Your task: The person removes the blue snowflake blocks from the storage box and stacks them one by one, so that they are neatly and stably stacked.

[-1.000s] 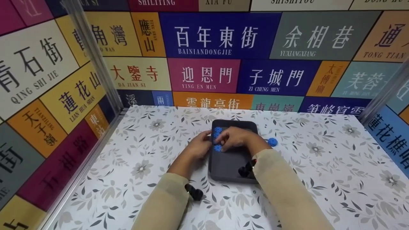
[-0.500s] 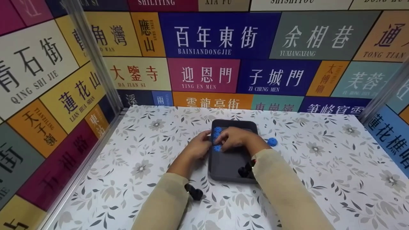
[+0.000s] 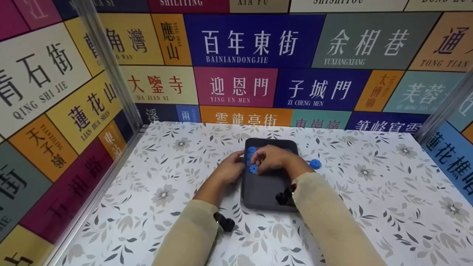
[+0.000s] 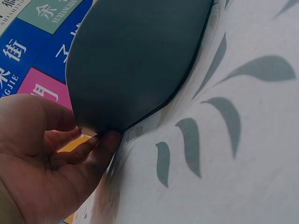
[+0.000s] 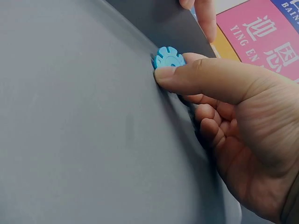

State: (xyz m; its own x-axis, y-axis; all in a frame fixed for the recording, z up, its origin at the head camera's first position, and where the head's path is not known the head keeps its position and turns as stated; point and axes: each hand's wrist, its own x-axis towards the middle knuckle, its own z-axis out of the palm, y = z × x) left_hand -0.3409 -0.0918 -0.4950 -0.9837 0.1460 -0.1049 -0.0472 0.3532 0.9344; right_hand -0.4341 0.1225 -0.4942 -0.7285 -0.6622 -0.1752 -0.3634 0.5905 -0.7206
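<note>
Looking partway done, at a guess: tray [image 3: 264, 192] gripped by the left hand [image 3: 231, 170], blue disc [image 3: 253, 169] pinched inside it by the right hand [image 3: 272, 159]. One blue piece [image 3: 315, 164] is left outside on the tabletop [image 3: 129, 207]; more discs [image 3: 252, 150] are already lined up farther back.

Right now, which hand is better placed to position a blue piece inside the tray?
Probably the right hand: it is over the tray, pinching a blue piece between thumb and finger. The left hand holds the tray's outer side.
</note>
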